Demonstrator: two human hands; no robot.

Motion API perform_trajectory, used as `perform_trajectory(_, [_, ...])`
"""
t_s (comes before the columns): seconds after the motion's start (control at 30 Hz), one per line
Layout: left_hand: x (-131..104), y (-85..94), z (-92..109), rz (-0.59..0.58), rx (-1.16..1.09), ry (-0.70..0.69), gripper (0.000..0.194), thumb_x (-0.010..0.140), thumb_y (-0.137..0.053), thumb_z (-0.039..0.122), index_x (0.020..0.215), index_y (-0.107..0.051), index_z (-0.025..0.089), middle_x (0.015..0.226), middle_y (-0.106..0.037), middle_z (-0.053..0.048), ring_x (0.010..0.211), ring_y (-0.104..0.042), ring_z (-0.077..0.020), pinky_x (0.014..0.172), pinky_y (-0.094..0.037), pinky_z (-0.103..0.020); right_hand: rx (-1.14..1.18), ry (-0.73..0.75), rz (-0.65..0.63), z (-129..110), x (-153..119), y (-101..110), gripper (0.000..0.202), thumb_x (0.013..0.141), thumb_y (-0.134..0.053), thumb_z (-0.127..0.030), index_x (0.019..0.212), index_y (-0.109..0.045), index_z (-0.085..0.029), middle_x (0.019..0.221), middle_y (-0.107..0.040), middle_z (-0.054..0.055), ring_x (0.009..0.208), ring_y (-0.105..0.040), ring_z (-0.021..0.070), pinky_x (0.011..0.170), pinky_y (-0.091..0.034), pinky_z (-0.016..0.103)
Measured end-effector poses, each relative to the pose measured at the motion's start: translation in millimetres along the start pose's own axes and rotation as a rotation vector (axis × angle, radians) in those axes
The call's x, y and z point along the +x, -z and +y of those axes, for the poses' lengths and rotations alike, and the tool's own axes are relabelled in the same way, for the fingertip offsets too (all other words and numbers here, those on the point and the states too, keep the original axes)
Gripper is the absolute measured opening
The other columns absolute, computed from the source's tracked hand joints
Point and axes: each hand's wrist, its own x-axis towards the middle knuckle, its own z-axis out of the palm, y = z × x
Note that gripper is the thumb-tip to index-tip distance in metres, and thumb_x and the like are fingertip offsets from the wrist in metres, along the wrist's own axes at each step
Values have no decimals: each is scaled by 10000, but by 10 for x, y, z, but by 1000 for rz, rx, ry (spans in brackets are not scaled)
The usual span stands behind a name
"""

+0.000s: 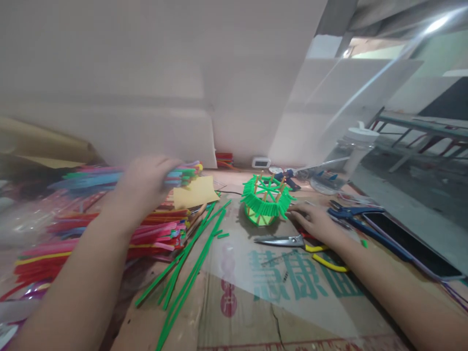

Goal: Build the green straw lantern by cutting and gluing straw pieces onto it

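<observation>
My left hand (144, 187), blurred, is curled over a mixed-colour bundle of pipe cleaners (185, 174), whose ends stick out on both sides; the fingertips are hidden. My right hand (312, 222) lies low over the table with its fingers stretched out. Its fingertips are close beside a small round green model (268, 197) with a fringed rim and thin wooden posts; I cannot tell if they touch it. Yellow-handled scissors (283, 241) lie just below that hand. Loose green pipe cleaners (193, 265) fan out between my arms, with short cut pieces (223, 235) near them.
More red and pink pipe cleaners (157, 236) are piled at left, beside a yellow paper (196, 192). At right lie blue-handled pliers (380, 231) and a phone (411, 243). A clear jug (343, 156) and a small white device (261, 162) stand behind. Printed cardboard (248, 302) covers the table.
</observation>
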Motion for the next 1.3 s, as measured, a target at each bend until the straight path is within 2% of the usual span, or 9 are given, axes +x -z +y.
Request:
perform_trajectory(0.1, [-14, -32, 62, -45, 85, -77, 643, 649, -516, 106, 1261, -566, 296, 1234, -660, -14, 1152, -559, -318, 1026, -404, -471, -11, 14, -24, -16, 4, 0, 310, 952, -492, -398, 1016, -728, -207, 1024, -752, 83, 935, -681, 244, 832, -536, 384])
perform_trajectory(0.27, [-41, -245, 77, -27, -103, -105, 488, 661, -524, 185, 1132, -635, 246, 1156, -686, -35, 1053, -597, -308, 942, -463, -421, 3, 33, -46, -18, 0, 5, 288, 955, -489, -365, 1025, -725, -215, 1050, -747, 77, 956, -677, 243, 859, -529, 395])
perform_trajectory(0.33, [-51, -297, 94, -38, -118, -177, 495, 687, -525, 194, 1173, -619, 220, 1168, -678, -60, 1061, -598, -299, 973, -447, -417, 1, 38, -47, -3, -4, 3, 291, 951, -493, -382, 1021, -726, -223, 1040, -750, 71, 945, -680, 248, 843, -533, 395])
perform_trajectory(0.57, [-67, -286, 261, -62, -154, -181, 557, 727, -564, 190, 1281, -513, 173, 1222, -617, -102, 1127, -562, -284, 1008, -426, -427, 1, 68, -33, 68, 4, -22, 317, 941, -494, -438, 993, -730, -232, 999, -748, 75, 917, -675, 265, 817, -538, 407])
perform_trajectory(0.7, [-75, -299, 290, -71, -180, -162, 634, 732, -577, 215, 1355, -467, 177, 1300, -575, -107, 1185, -528, -294, 1050, -402, -444, -2, 66, -37, 57, 9, -22, 323, 939, -486, -428, 983, -737, -229, 991, -750, 78, 905, -677, 265, 816, -544, 415])
perform_trajectory(0.87, [-53, -330, 276, -80, -203, -153, 669, 804, -633, 347, 1425, -437, 193, 1381, -554, -104, 1231, -521, -302, 1057, -403, -422, -14, 63, -37, 40, 11, -12, 336, 934, -488, -443, 983, -747, -234, 975, -754, 80, 885, -684, 266, 806, -553, 416])
perform_trajectory(0.97, [-30, -347, 262, -69, -212, -141, 644, 829, -649, 386, 1418, -468, 197, 1347, -593, -103, 1202, -550, -299, 1035, -418, -409, -12, 69, -33, 28, 12, -8, 338, 934, -489, -449, 979, -746, -234, 970, -752, 80, 879, -684, 266, 806, -554, 411])
perform_trajectory(1.17, [-35, -387, 229, -143, -333, -125, 477, 938, -481, 452, 1363, -548, 246, 1266, -659, -55, 1145, -594, -272, 984, -444, -358, -8, 68, 2, 34, 10, -20, 328, 916, -503, -450, 969, -744, -234, 965, -759, 81, 884, -697, 276, 798, -560, 418])
perform_trajectory(1.3, [-61, -416, 222, -204, -442, -41, 526, 968, -335, 539, 1250, -627, 204, 1175, -697, -53, 1048, -631, -249, 912, -474, -315, -18, 22, 161, 25, -16, 15, 308, 901, -488, -405, 948, -725, -213, 975, -765, 92, 908, -711, 282, 803, -558, 412])
